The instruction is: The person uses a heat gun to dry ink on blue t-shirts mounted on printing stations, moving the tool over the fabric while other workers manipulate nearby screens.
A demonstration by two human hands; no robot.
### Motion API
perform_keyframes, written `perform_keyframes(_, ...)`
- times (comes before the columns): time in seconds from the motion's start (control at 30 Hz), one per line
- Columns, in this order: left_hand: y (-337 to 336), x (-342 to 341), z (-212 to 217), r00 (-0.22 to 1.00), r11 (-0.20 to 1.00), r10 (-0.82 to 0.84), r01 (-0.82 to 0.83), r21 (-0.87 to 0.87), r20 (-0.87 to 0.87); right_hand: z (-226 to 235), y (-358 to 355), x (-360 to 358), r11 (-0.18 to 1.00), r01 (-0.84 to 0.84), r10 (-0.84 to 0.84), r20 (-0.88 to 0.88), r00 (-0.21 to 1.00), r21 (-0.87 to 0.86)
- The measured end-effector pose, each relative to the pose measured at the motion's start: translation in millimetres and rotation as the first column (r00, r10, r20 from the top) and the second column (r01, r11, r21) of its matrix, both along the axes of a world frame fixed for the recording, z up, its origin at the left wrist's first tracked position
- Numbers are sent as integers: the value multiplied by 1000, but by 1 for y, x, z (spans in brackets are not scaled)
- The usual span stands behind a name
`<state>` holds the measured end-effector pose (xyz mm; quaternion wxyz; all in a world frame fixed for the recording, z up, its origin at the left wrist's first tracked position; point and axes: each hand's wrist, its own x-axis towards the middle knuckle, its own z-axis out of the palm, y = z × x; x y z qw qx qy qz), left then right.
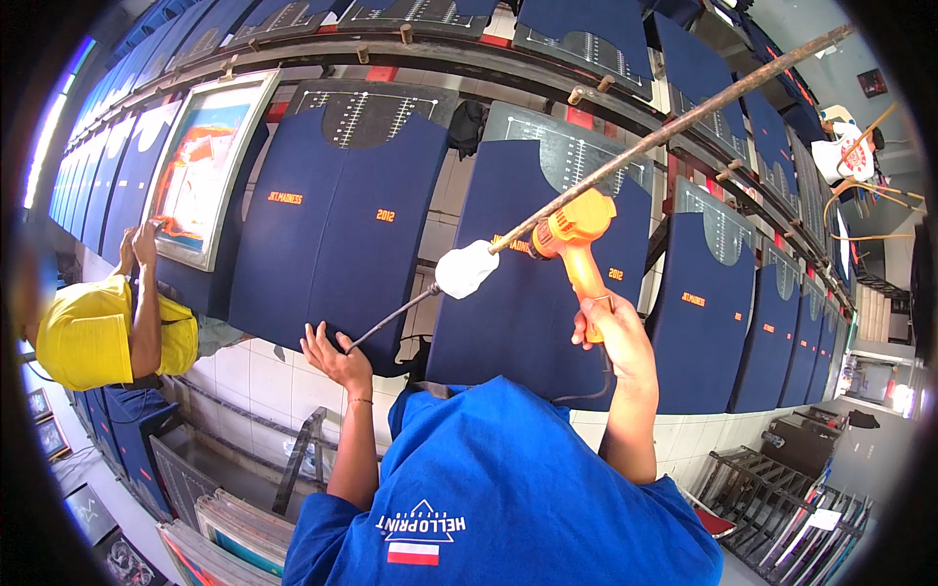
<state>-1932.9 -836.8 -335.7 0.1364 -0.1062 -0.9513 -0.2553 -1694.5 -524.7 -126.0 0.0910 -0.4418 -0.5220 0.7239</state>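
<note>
My right hand (620, 337) is wrapped around the handle of an orange heat gun (583, 244), its nozzle turned left over a navy fabric panel (489, 332) with orange print. A dark cord runs down from the handle. My left hand (337, 361) has its fingers spread at the lower edge of another navy panel (322, 225). Across the view slants a long brown pole (684, 122) with a white wrapped lump (467, 269) and a thin dark rod (391, 320). The rod's end meets my left hand in the picture; whether they touch I cannot tell.
Navy panels on dark boards with white scale marks (366, 115) line a long rail (469, 54). At left, a person in yellow (98, 327) has both hands at a framed screen (210, 161) with orange ink. Black racks (772, 508) stand at lower right, more frames (234, 523) at lower left.
</note>
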Motion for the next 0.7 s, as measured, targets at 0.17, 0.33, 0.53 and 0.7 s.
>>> perform_keyframes(0.17, -1, -1, -3, 1000, 1000, -3, 3, 4, -7, -1, -1, 1, 1000, 12, -12, -8, 1000, 16)
perform_keyframes(0.33, 0, -2, -1, 1000, 1000, -1, 1, 0, -2, 0, -4, -1, 999, 18, -18, 3, 1000, 38)
perform_keyframes(0.53, 1, -1, 3, 999, 1000, 1, -1, 18, 36, 0, -4, 4, 1000, -4, 4, -32, 999, 7)
perform_keyframes(0.7, 0, -1, 8, 999, 1000, 15, -16, 27, 39, 0, -3, 11, 1000, -20, 20, -5, 1000, -15)
